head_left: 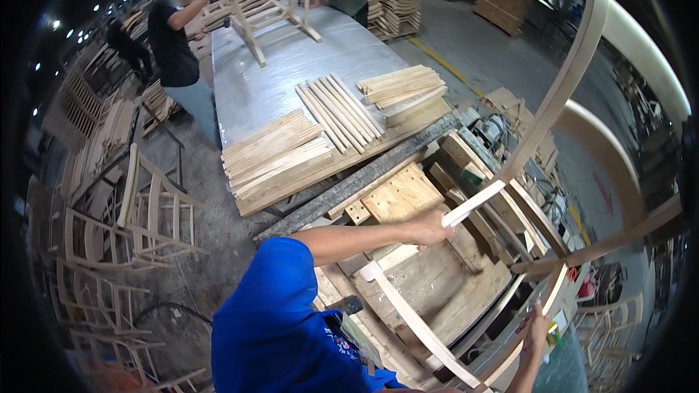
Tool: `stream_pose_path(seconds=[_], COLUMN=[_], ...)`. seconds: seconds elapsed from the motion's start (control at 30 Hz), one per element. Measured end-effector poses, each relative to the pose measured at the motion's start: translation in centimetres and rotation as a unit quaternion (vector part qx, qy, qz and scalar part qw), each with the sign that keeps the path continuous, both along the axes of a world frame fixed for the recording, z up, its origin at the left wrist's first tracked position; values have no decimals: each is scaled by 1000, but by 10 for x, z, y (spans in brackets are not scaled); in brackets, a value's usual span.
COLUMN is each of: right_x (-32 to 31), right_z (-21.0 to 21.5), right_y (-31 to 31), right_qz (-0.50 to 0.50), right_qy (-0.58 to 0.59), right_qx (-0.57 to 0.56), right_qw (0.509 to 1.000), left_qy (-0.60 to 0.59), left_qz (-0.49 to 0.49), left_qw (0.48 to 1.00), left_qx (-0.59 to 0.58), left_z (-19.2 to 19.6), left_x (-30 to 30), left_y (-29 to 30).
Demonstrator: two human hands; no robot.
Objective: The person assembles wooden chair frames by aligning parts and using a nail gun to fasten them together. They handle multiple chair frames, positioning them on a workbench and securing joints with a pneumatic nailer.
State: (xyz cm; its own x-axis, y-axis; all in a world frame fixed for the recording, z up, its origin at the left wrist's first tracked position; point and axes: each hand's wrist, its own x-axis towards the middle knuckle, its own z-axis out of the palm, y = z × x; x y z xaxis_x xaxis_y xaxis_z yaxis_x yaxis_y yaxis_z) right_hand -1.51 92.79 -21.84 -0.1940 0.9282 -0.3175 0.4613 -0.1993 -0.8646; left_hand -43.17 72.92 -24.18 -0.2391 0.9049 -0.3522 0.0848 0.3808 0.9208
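— What is shown, from the largest thing down?

— A long grey worktop (277, 87) is seen running away from the camera; stacks of flat wooden slats (273, 153) and a row of thin sticks (338, 113) are laid on it; at its far end a chair frame (273, 4) is being handled by a person in a black shirt (173, 44).

— And closer in?

— A curved wooden chair frame (553, 102) is held tilted above a rough wooden jig (429, 276), just right of the worktop; one pale rail (473, 204) of it is gripped by the left hand (429, 229), its grip wrapped tight around the rail; a lower curved rail (542, 313) is pinched by the right hand (537, 327) at the bottom edge, fingers pressed together on the wood.
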Motion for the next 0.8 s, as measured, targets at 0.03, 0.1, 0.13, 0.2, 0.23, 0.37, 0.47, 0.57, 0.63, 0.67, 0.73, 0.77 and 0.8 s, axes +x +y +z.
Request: stream_pose_path(seconds=[0.03,0.1,0.13,0.2,0.23,0.37,0.47,0.57,0.63,0.67,0.73,0.77,0.8], right_x=[-7,-18,-23,-32,-38,-55,-58,-62,-60,-62,-61,-60,-58], right_z=[-2,-3,-4,-9,-13,-50,-87,-123,-145,-154,-171,-179,-186], right_y=[5,18,26,36,40,49,53,55,55,54,48,46,46], right_qz=[11,23,29,49,47,32,33,50,55,58,28,13,2], right_qy=[-4,-14,-22,-27,-28,-28,-16,13,33,44,44,44,45], right_qx=[-2,-10,-16,-37,-40,-65,-60,-61,-60,-62,-75,-82,-91], right_qw=[1000,1000,999,998,998,997,998,997,996,995,996,996,995], left_qy=[-4,-16,-23,-18,-16,23,66,109,126,134,150,147,144], left_qz=[1,-7,-12,1,7,11,-7,-27,-38,-29,-15,-14,-13], left_qw=[1000,999,999,999,999,997,993,986,985,985,984,984,985], left_qx=[-13,-27,-34,-43,-48,-70,-100,-119,-112,-106,-92,-96,-99], left_z=[-4,-13,-18,-31,-38,-58,-59,-69,-92,-101,-121,-128,-135], left_x=[-5,-13,-18,-23,-25,-33,-36,-40,-43,-41,-37,-37,-36], left_y=[4,15,21,30,34,39,35,36,42,45,51,54,57])
